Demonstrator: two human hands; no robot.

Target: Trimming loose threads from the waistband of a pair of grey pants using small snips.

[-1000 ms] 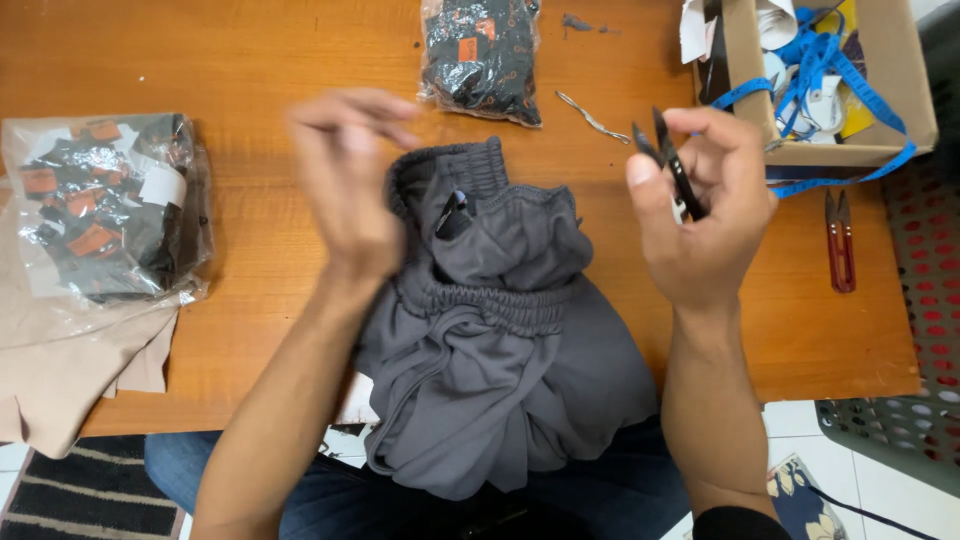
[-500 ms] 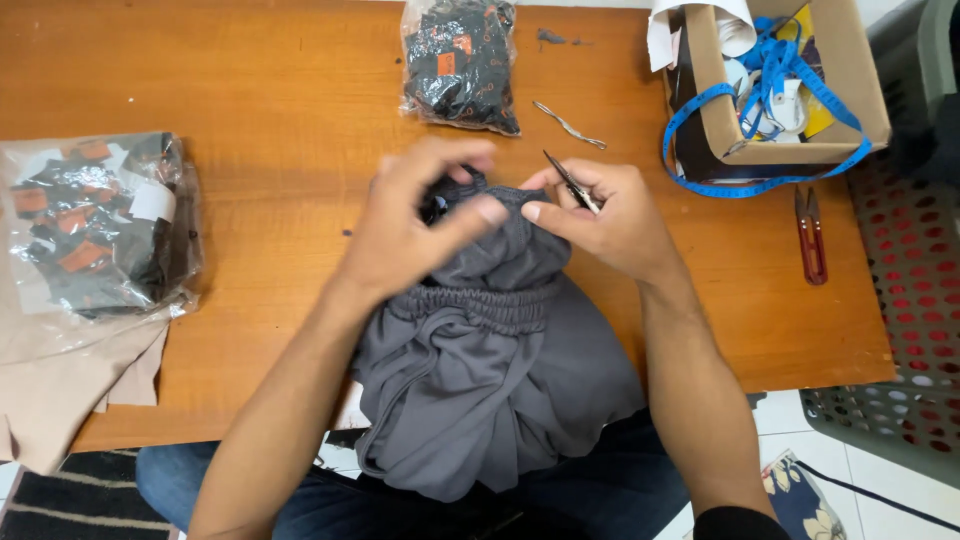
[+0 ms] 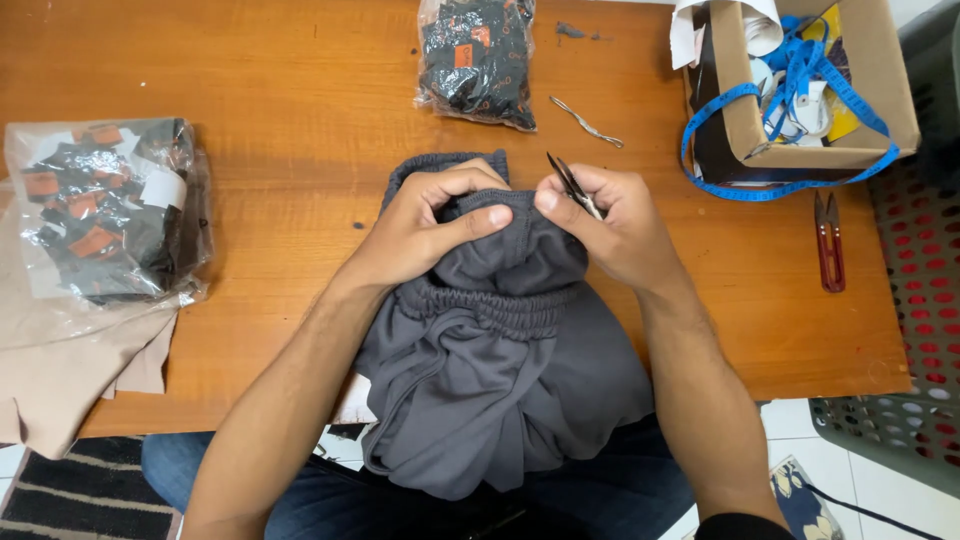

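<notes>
— Where we sit at the wooden table [image 3: 250,60], what do our hands have hold of?

— We have both on the grey garment [image 3: 500,400], which lies bunched at the near edge of the table, between our forearms, and hangs down over our lap. Our left hand [image 3: 425,225] is curled over its elastic waistband [image 3: 500,312], fingers closed and pinching a fold of the cloth, thumb stretched across towards the other hand.

— And the right?

— Our right hand [image 3: 620,225] grips the same fold just beside the left, thumb tips nearly touching. Its fingers are closed on a small pair of thread snips [image 3: 572,185], whose dark blades stick up and away from us above the knuckles.

— What lies about us?

— One clear bag of black items with orange tags [image 3: 110,215] sits at the left, resting on beige fabric [image 3: 60,380]. A second such bag [image 3: 478,58] lies at the far edge, with a thin metal piece [image 3: 585,122] near it. At the right stands a cardboard box [image 3: 800,150] draped with a blue measuring tape [image 3: 790,90], and red-handled snips [image 3: 828,240] lie just below it. A perforated basket [image 3: 910,350] stands beyond the table's right edge.
</notes>
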